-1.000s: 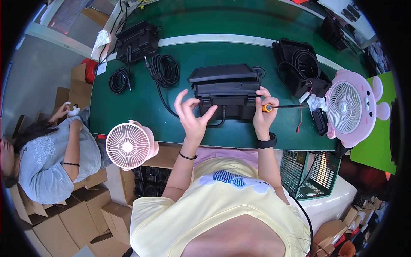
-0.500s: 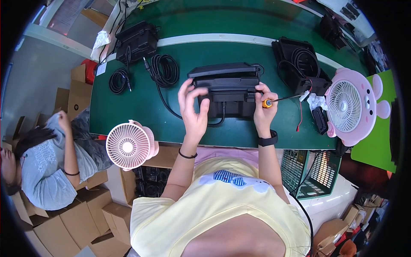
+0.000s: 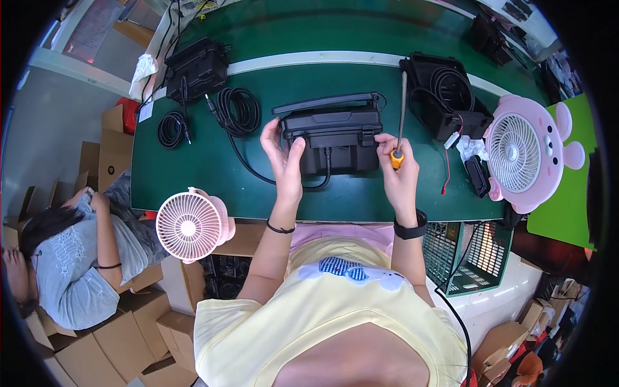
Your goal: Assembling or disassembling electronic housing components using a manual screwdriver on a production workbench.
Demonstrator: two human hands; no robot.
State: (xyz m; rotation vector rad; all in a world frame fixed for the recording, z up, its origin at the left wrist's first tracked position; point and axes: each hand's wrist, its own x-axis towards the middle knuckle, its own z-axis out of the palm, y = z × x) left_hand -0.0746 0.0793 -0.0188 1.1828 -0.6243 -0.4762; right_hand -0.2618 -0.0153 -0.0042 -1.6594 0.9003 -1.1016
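Note:
In front of me on the green workbench stands a black plastic case with a handle and front latches. A cable runs from its front to a coiled black cable. My left hand grips the case's left end, thumb on the front and fingers behind the side. My right hand is closed round a screwdriver with a yellow-orange handle; its long shaft points away from me. The fingertips of that hand rest against the case's right end, near a latch.
An open black case with coiled cable lies right, beside a pink animal-shaped fan. At left are another black case, a small cable coil and a small pink fan. Another person sits left among cardboard boxes.
The screwdriver has swung from pointing right to pointing away from me. My left fingers have moved off the case's front to its left end. The whole view has shifted slightly.

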